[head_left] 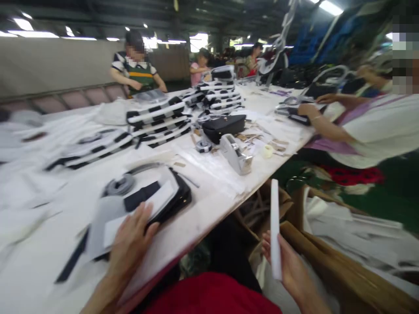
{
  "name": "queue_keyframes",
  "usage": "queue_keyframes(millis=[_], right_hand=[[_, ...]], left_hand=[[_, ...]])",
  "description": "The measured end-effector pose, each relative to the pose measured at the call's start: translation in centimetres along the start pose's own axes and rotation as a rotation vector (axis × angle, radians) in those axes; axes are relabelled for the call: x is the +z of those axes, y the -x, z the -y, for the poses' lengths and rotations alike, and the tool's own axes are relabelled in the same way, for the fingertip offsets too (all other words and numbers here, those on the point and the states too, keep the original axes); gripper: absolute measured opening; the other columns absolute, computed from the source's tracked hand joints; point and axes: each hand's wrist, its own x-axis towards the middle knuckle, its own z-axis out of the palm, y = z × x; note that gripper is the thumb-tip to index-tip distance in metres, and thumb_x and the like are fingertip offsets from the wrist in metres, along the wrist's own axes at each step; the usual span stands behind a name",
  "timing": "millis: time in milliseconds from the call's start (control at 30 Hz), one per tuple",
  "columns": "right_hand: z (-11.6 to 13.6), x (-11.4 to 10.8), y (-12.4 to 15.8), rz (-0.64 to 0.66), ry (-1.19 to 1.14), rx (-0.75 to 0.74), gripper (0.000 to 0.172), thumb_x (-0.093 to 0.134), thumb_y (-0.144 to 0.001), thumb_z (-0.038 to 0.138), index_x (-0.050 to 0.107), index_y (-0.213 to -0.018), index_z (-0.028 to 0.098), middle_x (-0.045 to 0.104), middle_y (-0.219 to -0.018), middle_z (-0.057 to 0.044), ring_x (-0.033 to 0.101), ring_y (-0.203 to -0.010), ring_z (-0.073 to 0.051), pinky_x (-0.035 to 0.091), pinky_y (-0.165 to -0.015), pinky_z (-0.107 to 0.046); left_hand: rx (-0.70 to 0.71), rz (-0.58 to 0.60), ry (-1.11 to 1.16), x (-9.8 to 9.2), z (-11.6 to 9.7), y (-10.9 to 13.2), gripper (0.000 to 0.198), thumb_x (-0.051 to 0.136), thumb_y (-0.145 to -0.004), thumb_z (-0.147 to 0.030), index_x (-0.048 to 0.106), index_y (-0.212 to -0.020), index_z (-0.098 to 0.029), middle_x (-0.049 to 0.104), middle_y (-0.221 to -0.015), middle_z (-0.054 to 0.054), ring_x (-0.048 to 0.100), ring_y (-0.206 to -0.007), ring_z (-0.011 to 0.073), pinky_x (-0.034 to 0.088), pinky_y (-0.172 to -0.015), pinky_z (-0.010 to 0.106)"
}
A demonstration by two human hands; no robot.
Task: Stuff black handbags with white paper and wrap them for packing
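Observation:
My left hand (134,233) lies flat, fingers stretched out, on a white strip (163,195) that rests across a dark handbag (183,198). Grey translucent sheeting (101,222), a dark folded piece (141,196) and a coiled grey strap (120,185) lie about it. A dark strap end (73,257) sticks out toward the table's near left. Over the cardboard boxes, off the table edge, my right hand (284,257) is closed round a long, thin white strip (275,226) held upright. What the strip is made of I cannot tell.
A tape dispenser (235,155), a tape roll (267,151) and a black bag (224,127) stand on the white table (209,209). Black-and-white wrapped pieces (160,117) are piled behind. Cardboard boxes (314,248) hold white sheets below right. A co-worker (369,131) works at the right; others are beyond.

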Motion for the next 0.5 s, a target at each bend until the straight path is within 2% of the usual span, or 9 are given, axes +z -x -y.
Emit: queue_keyframes(millis=[67,167,300,400,500], right_hand=[[-0.8,2.3,2.6,0.073,0.075,0.024,0.040,0.078,-0.069,0.038,0.068,-0.103,0.019,0.073,-0.105,-0.006,0.070,-0.088,-0.020,0.060,-0.073,-0.026],[-2.9,7.0,6.7,0.189,0.178,0.054,0.038,0.079,-0.069,0.037,0.070,-0.101,0.019,0.073,-0.094,-0.004,0.068,-0.077,-0.017,0.058,-0.061,-0.022],[-7.3,14.5,11.2,0.522,0.150,0.100,0.033,0.081,-0.071,0.039,0.065,-0.090,0.018,0.068,-0.077,0.000,0.064,-0.066,-0.013,0.054,-0.055,-0.021],[-10.9,19.7,12.4,0.674,0.187,0.142,0.037,0.082,-0.068,0.039,0.059,-0.086,0.017,0.067,-0.075,0.001,0.065,-0.065,-0.014,0.055,-0.055,-0.024],[-13.8,24.3,12.1,0.718,0.324,0.210,0.027,0.076,-0.075,0.033,0.055,-0.078,0.017,0.063,-0.064,0.001,0.065,-0.059,-0.015,0.055,-0.053,-0.025]], left_hand=[[-0.032,0.137,-0.034,-0.6,0.1,-0.1,0.052,0.042,-0.097,-0.035,0.030,-0.146,-0.019,0.049,-0.144,0.018,0.054,-0.126,0.0296,0.045,-0.103,0.047],[-0.043,0.308,-0.036,-1.9,-0.1,-0.8,0.055,0.050,-0.094,-0.026,0.033,-0.145,-0.017,0.045,-0.146,0.020,0.054,-0.127,0.0301,0.044,-0.104,0.045],[-0.061,0.433,0.018,-4.0,-0.3,-2.0,0.057,0.054,-0.093,-0.023,0.034,-0.146,-0.020,0.045,-0.147,0.019,0.059,-0.120,0.0308,0.048,-0.098,0.043],[-0.067,0.524,0.101,-4.9,0.4,-3.0,0.057,0.053,-0.093,-0.025,0.034,-0.147,-0.021,0.046,-0.147,0.018,0.059,-0.120,0.0306,0.049,-0.097,0.042],[-0.024,0.567,0.163,-5.2,1.6,-4.1,0.057,0.056,-0.091,-0.032,0.039,-0.145,-0.023,0.052,-0.143,0.013,0.057,-0.124,0.0281,0.047,-0.101,0.038]])
